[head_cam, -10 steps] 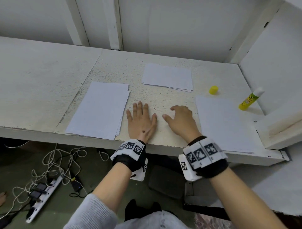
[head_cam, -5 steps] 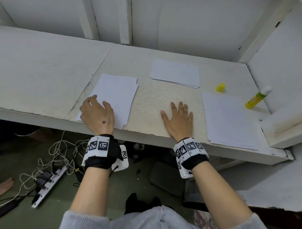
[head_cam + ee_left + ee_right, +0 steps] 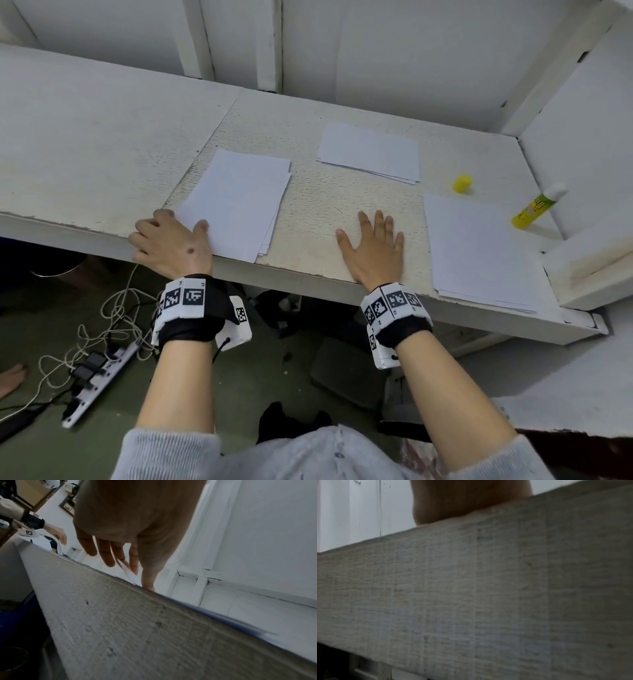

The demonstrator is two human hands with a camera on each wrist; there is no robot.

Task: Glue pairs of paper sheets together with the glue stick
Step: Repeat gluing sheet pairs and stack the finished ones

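Left hand [image 3: 171, 245] now leftward — smooth paper stack [image 3: 236, 202]

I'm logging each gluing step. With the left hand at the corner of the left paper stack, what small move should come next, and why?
Probably lift the top sheet off the left stack and bring it to the bare middle. The left hand has its thumb on the stack's near corner, where a sheet corner is raised between its fingers in the left wrist view, while the right hand lies flat and the glue stick sits uncapped, untouched.
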